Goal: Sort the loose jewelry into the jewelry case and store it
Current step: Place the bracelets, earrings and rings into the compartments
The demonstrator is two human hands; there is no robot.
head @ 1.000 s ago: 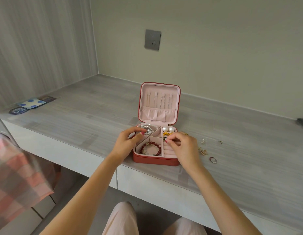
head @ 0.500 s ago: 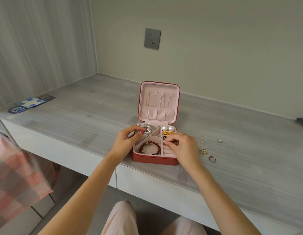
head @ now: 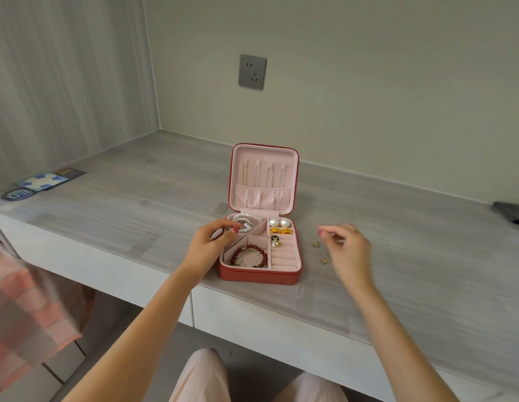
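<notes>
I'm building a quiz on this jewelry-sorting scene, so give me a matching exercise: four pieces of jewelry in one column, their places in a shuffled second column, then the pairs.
Things:
1. red bead bracelet
2. white pearl bracelet
3. two large pearls
4. small gold earrings

Places:
A. back right compartment of the jewelry case
B. loose on the desk, right of the case
C. front left compartment
D. back left compartment, by the left hand

Pairs: 1-C, 2-D, 3-A, 4-B
</notes>
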